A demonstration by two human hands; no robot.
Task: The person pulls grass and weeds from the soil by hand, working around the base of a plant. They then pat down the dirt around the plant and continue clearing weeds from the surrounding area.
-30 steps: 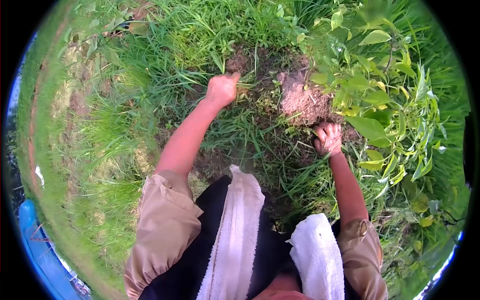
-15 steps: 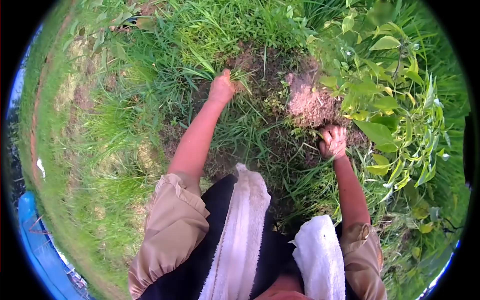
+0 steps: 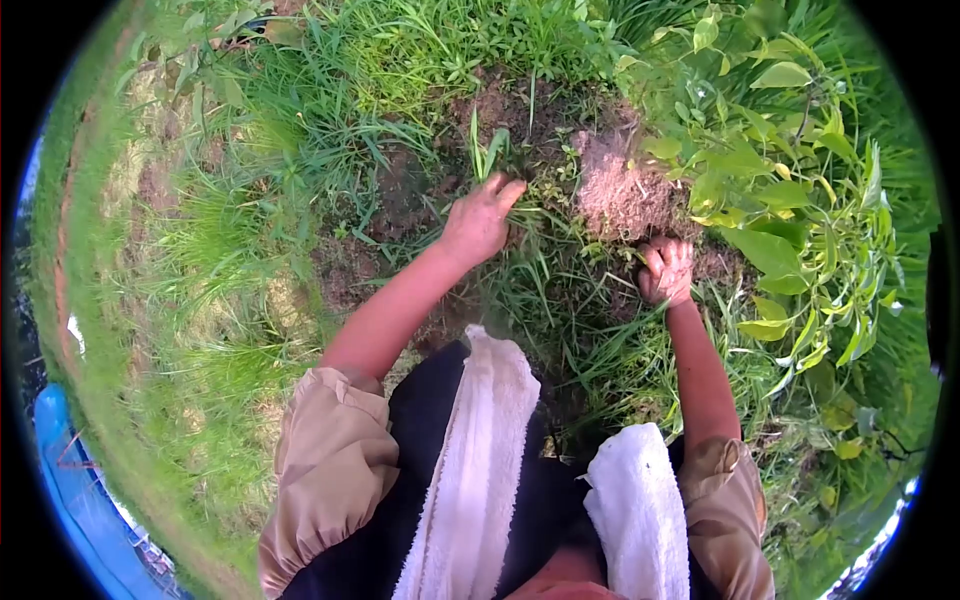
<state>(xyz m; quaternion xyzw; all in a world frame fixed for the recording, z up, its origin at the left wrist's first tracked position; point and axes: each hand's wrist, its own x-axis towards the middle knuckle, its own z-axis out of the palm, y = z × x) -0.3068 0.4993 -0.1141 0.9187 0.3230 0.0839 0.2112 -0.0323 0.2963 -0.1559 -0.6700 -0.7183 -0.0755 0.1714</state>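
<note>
My left hand (image 3: 478, 222) is closed around a tuft of grass (image 3: 487, 152), whose green blades stick up past the fingers. Below it lies a patch of dark soil strewn with loose grass (image 3: 535, 270). My right hand (image 3: 667, 268) is low against the ground with its fingers curled; whatever is under them is hidden. Just beyond its knuckles sits a pale brown mound of soil (image 3: 630, 190), lit by the sun.
On the right a leafy plant (image 3: 775, 250) with broad green leaves reaches close to my right arm. Thick grass (image 3: 330, 140) grows at the far left. Two ends of a white towel (image 3: 475, 450) hang from my neck. A blue object (image 3: 75, 490) shows at the lower left edge.
My left hand has moved right and nearer to me with grass in its grip, away from the standing grass. My right hand has stayed almost in place beside the mound.
</note>
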